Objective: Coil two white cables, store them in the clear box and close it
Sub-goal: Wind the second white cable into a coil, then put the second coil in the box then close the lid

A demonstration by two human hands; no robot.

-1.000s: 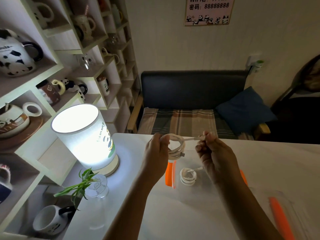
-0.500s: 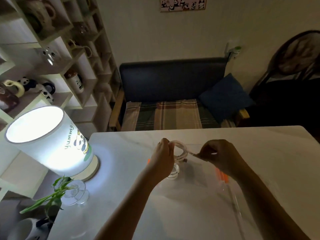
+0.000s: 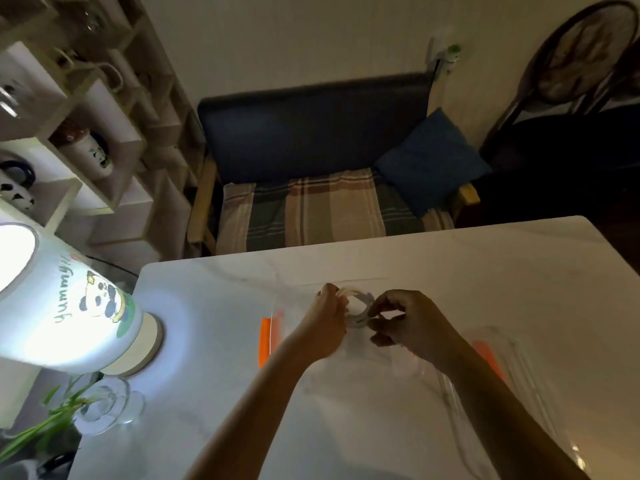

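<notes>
Right hand (image 3: 407, 320) moved closer — both it and left hand (image 3: 327, 318) pinch round white cable coil (image 3: 358, 306).

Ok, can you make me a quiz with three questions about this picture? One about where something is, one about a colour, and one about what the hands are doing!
1. Where is the lit lamp?
A. On the left part of the table
B. On the sofa
C. On the top shelf

2. What colour are the clips on the clear box?
A. Green
B. Orange
C. Purple

3. What are the hands doing with the white cable?
A. Both hold it as a loop
B. Neither touches it
C. Only one touches it

Answers:
1 A, it glows beside the left table edge.
2 B, an orange strip shows on the box's left side.
3 A, the left hand and the right hand both grip the coiled loop above the box.
</notes>
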